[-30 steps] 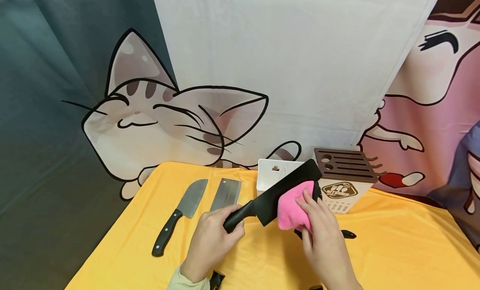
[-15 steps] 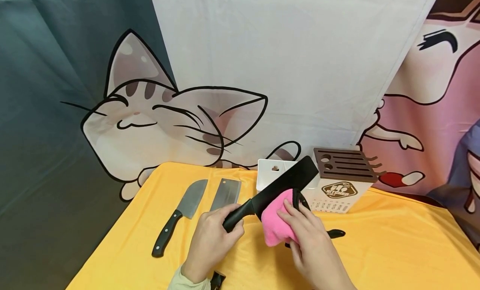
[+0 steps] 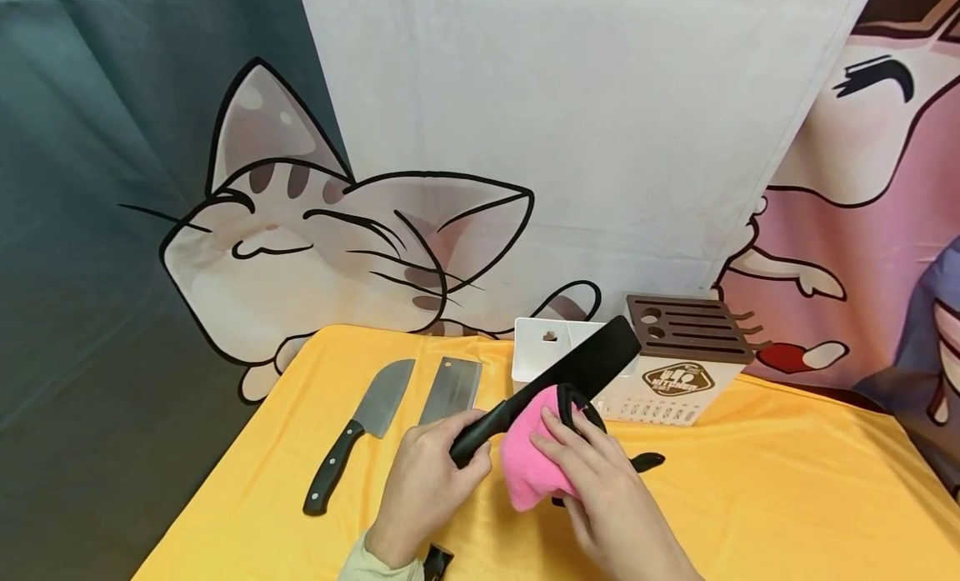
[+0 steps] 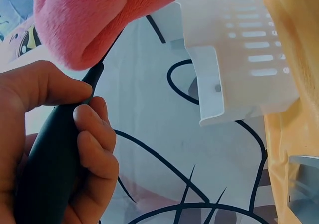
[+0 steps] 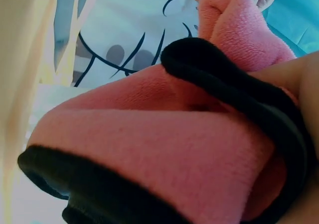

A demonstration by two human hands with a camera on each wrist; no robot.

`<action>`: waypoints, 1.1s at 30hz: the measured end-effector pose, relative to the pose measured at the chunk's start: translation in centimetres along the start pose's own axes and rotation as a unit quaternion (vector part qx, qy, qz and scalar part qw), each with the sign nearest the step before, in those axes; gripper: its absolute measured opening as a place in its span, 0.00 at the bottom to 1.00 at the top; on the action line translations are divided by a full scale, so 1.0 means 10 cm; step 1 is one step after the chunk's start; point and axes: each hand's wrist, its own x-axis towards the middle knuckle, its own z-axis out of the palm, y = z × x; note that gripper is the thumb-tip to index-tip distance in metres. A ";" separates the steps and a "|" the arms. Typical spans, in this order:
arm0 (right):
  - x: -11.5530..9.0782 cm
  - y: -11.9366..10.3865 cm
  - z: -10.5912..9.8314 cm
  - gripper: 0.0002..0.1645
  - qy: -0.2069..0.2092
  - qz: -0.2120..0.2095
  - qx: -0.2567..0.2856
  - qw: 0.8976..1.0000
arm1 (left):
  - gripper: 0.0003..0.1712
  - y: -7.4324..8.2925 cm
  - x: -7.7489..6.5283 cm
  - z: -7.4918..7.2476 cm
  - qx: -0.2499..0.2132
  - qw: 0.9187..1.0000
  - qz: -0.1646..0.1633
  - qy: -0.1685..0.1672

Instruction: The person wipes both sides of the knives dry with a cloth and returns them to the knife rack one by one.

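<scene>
Front-left of the knife block, we find the left hand curled round the black cleaver by its handle, the right hand gripping the pink cloth against its blade (wiping, we judge), the next stroke needing care along the edge.

We look over the surface, which lies before a hanging backdrop. On its left part rests a knife, its handle nearer us than its blade; just right of it lies a cleaver, partly behind the left hand. At the rear, right of the cleaver, we see a bin, and immediately to its right a knife block. Before these two slants a chopper, handle in the left hand; a cloth lies between its blade and the right hand.
</scene>
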 end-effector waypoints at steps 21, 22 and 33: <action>0.04 0.03 -0.02 0.27 0.068 0.047 0.006 0.997 | 0.16 0.04 -0.01 0.03 0.013 0.998 0.056 -0.006; 0.04 0.04 -0.03 0.27 0.073 0.044 0.003 0.996 | 0.16 0.05 -0.01 0.03 0.011 0.999 0.052 -0.009; 0.00 0.20 -0.13 0.28 0.097 0.073 -0.030 0.992 | 0.17 0.07 -0.01 0.05 -0.009 0.998 0.061 -0.019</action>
